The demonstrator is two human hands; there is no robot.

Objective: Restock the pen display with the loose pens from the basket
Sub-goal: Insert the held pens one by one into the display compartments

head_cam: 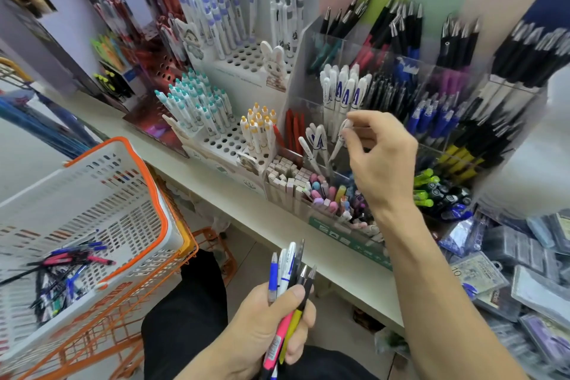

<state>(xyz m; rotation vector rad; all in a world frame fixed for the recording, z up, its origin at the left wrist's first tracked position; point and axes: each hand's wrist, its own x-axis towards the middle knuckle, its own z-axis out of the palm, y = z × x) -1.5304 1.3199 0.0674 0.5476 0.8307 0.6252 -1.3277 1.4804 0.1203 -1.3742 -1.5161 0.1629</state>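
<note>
My left hand (268, 324) grips a bundle of loose pens (290, 274) low in the middle: blue, white, black, pink and yellow ones, tips up. My right hand (381, 160) reaches over the clear tiered pen display (431, 77) and pinches a white pen (339, 139) by its top, its tip down in a front compartment next to other white pens with blue marks (316, 139). The white basket with an orange rim (92, 213) stands at the left and has several loose pens (68, 262) lying in its bottom.
White peg-hole stands with teal-capped pens (197, 102) and yellow-capped pens (259, 126) stand left of the clear display on a pale shelf (246, 203). Erasers and pastel pens fill boxes at the shelf's front. Packaged goods are piled at the right. An orange wire cart holds the basket.
</note>
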